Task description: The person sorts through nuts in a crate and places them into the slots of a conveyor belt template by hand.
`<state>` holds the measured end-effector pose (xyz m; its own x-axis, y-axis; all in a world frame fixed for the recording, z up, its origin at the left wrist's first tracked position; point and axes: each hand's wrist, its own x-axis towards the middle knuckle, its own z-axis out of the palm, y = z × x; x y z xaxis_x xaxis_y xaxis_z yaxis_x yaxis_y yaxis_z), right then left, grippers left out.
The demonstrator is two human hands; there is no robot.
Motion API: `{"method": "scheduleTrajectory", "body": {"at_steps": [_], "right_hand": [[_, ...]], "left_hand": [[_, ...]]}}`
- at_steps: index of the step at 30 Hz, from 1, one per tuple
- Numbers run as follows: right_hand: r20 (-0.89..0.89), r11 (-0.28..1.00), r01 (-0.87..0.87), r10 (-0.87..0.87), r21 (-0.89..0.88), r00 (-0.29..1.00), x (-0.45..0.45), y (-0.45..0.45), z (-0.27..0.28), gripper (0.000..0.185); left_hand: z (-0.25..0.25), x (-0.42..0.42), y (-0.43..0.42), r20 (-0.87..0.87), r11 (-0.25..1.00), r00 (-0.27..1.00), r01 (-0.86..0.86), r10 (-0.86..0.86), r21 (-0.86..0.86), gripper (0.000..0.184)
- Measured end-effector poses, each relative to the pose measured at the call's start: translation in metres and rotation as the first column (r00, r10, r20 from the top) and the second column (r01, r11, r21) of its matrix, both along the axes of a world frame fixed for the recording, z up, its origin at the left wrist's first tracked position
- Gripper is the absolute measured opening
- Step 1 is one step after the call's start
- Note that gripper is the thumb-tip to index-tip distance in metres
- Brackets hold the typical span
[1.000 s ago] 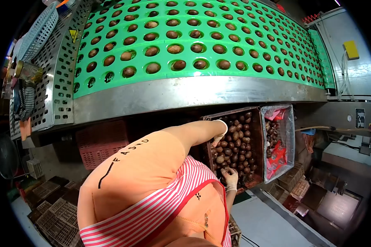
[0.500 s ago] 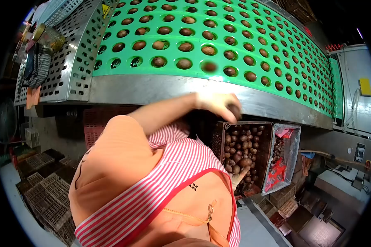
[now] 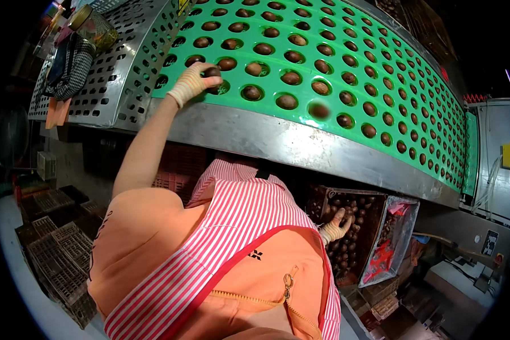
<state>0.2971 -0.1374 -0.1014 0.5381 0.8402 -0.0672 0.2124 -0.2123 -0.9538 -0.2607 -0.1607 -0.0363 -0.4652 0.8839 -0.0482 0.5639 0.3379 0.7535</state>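
Observation:
My left hand point(image 3: 191, 85), in a pale glove, pinches a round brown fruit point(image 3: 211, 72) over the near left cups of the green tray belt point(image 3: 249, 116). Most cups around it hold one brown fruit each, and one fruit point(image 3: 319, 110) in the front row looks blurred. Lower right, my right hand point(image 3: 335, 228), also gloved, is inside a dark red crate point(image 3: 374, 238) of brown fruits. Its fingers are curled round one of them.
A metal rail point(image 3: 266, 131) runs along the belt's near edge. Beside the crate stands a plastic-lined bin point(image 3: 409, 226) with red scraps. A perforated metal panel point(image 3: 127, 62) at the left bears a jar point(image 3: 93, 27) and a checked cloth point(image 3: 78, 65). Stacked crates point(image 3: 65, 255) lie lower left.
My left hand has gone from the crate, up over the rail, to the belt's left end with a fruit. My right hand has stayed at the crate. The whole view has shifted.

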Motion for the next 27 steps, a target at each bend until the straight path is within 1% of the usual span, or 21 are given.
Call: {"method": "scheduleTrajectory", "body": {"at_steps": [1, 2, 4, 5, 6, 8, 9, 11, 12, 13, 14, 15, 16, 18, 19, 22, 24, 25, 26, 27], "right_hand": [[0.035, 0.999, 0.048, -0.048, -0.004, 0.998, -0.007, 0.002, 0.007, 0.059], [-0.036, 0.995, 0.100, -0.100, 0.006, 0.994, -0.016, 0.001, 0.015, 0.058], [0.104, 0.993, 0.117, -0.118, 0.011, 0.988, -0.002, 0.004, -0.003, 0.058], [0.095, 0.993, 0.120, -0.121, 0.018, 0.988, -0.001, 0.005, -0.006, 0.058], [0.153, 0.989, 0.146, -0.141, -0.023, 0.978, -0.012, 0.003, 0.007, 0.057], [0.289, 0.991, 0.130, -0.116, -0.031, 0.950, -0.014, 0.003, 0.010, 0.057], [0.297, 0.992, 0.119, -0.102, -0.039, 0.949, -0.015, 0.006, 0.010, 0.056], [0.311, 0.993, 0.101, -0.079, -0.057, 0.947, -0.011, 0.007, 0.006, 0.056], [0.307, 0.991, 0.118, -0.093, -0.067, 0.947, -0.009, 0.008, 0.003, 0.055], [0.305, 0.988, 0.136, -0.106, -0.078, 0.946, -0.007, 0.007, 0.000, 0.055], [0.306, 0.984, 0.154, -0.120, -0.091, 0.944, -0.005, 0.006, -0.002, 0.055], [0.282, 0.976, 0.195, -0.163, -0.092, 0.946, -0.010, 0.005, 0.002, 0.056], [0.294, 0.971, 0.214, -0.176, -0.103, 0.940, -0.014, 0.005, 0.007, 0.056], [0.311, 0.958, 0.259, -0.211, -0.122, 0.927, -0.022, 0.005, 0.016, 0.058], [0.311, 0.963, 0.252, -0.212, -0.093, 0.926, -0.016, 0.004, 0.008, 0.058], [0.383, 0.959, 0.254, -0.189, -0.125, 0.904, -0.016, 0.005, 0.007, 0.058], [0.445, 0.957, 0.258, -0.176, -0.129, 0.878, -0.020, 0.006, 0.007, 0.056], [0.481, 0.958, 0.257, -0.166, -0.130, 0.861, -0.017, 0.006, 0.003, 0.055], [0.517, 0.958, 0.256, -0.155, -0.129, 0.842, -0.016, 0.006, 0.000, 0.055], [0.519, 0.964, 0.242, -0.150, -0.113, 0.842, -0.018, 0.007, 0.000, 0.053]], "left_hand": [[0.009, -0.005, -0.009, 0.139, 0.998, 0.989, -0.048, 0.053, -0.040, 0.053], [0.019, -0.007, -0.019, 0.377, 0.978, 0.909, -0.116, 0.175, -0.174, 0.059], [-0.021, -0.038, -0.035, 0.200, 0.981, 0.979, 0.001, 0.039, -0.196, 0.059], [-0.035, -0.048, -0.041, 0.187, 0.981, 0.980, -0.029, 0.065, -0.190, 0.059], [-0.031, -0.051, -0.041, 0.032, 0.975, 0.999, -0.020, 0.027, -0.220, 0.059], [-0.023, -0.057, -0.045, -0.269, 0.962, 0.962, -0.024, -0.052, -0.272, 0.059], [-0.009, -0.055, -0.040, -0.261, 0.952, 0.965, -0.062, -0.019, -0.300, 0.059], [0.013, -0.059, -0.021, -0.352, 0.935, 0.935, -0.078, -0.053, -0.347, 0.055], [0.018, -0.060, -0.014, -0.393, 0.925, 0.917, -0.085, -0.073, -0.371, 0.053], [0.019, -0.062, -0.007, -0.334, 0.913, 0.934, -0.020, -0.129, -0.408, 0.046], [0.021, -0.058, -0.002, -0.371, 0.855, 0.894, 0.028, -0.253, -0.518, 0.043], [0.019, -0.057, 0.007, -0.327, 0.762, 0.880, 0.060, -0.345, -0.644, 0.044], [0.017, -0.058, 0.015, -0.271, 0.650, 0.861, 0.087, -0.430, -0.755, 0.044], [0.018, -0.056, 0.026, -0.290, 0.662, 0.830, 0.121, -0.476, -0.740, 0.043], [0.019, -0.054, 0.032, -0.300, 0.668, 0.813, 0.141, -0.499, -0.731, 0.042], [0.029, -0.032, 0.044, -0.119, 0.748, 0.807, 0.466, -0.578, -0.472, 0.042], [0.003, -0.020, 0.042, -0.246, 0.791, 0.767, 0.496, -0.593, -0.359, 0.039], [-0.002, -0.013, 0.044, -0.205, 0.762, 0.775, 0.470, -0.598, -0.446, 0.036], [-0.013, -0.010, 0.043, -0.205, 0.796, 0.809, 0.436, -0.551, -0.419, 0.032], [-0.009, -0.004, 0.044, -0.235, 0.809, 0.837, 0.344, -0.494, -0.478, 0.032]]}}
